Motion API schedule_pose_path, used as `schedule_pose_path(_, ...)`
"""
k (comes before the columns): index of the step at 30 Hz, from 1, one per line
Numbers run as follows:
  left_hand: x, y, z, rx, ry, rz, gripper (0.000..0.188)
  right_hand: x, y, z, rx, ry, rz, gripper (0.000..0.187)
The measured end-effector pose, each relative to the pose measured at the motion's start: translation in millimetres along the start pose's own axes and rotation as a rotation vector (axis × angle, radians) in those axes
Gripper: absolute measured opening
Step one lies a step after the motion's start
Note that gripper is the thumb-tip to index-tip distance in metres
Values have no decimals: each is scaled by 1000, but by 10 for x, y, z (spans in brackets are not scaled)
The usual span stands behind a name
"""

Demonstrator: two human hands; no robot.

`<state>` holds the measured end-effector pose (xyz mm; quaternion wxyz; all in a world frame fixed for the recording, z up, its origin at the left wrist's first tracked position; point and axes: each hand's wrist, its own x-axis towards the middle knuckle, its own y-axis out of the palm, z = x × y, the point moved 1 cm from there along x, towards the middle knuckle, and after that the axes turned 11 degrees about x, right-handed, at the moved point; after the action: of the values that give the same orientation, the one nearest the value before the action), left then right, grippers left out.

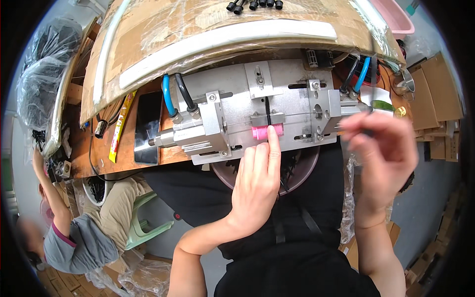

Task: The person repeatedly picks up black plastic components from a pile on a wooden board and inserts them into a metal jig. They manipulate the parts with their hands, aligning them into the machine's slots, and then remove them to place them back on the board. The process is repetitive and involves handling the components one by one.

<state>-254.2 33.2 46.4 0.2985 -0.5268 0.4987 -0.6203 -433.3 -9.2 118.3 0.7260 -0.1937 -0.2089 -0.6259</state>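
Note:
In front of me lies a metal clamping fixture [242, 86] with a block at each end. My left hand [257, 185] is open, its index finger stretched out onto a pink block [260, 132] at the fixture's middle. A thin black rod [268, 110] stretches from the pink block toward the back bracket. To the right of the fixture, my raised right hand [383, 153] is smeared by motion, its fingers closed in a pinch. A blurred dark rod [373, 74] runs upward from those fingers, and a small dark end shows beneath them.
A cardboard sheet [198, 49] covers the back, bearing several black caps [254, 5]. Blue and black hoses [169, 96] enter both end blocks. Left lie a phone [148, 123] and a yellow packet [121, 128]. A basin [309, 171] sits below the fixture. A co-worker [84, 242] sits at left.

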Motion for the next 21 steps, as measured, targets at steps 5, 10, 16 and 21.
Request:
schedule_pose_path(5,-45,-226,-19,-206,-120,-35,73,-413,302,-362,-385,-110,198,58)
schedule_pose_path(10,-164,-375,49,-276,-161,-42,77,-539,472,-603,-438,-78,348,60)
schedule_pose_path(16,-157,-375,99,-279,-165,-20,78,-464,480,-632,-409,-25,413,62)
schedule_pose_path(21,445,-605,465,-233,-59,-179,64,-164,338,-405,-348,-5,525,61)
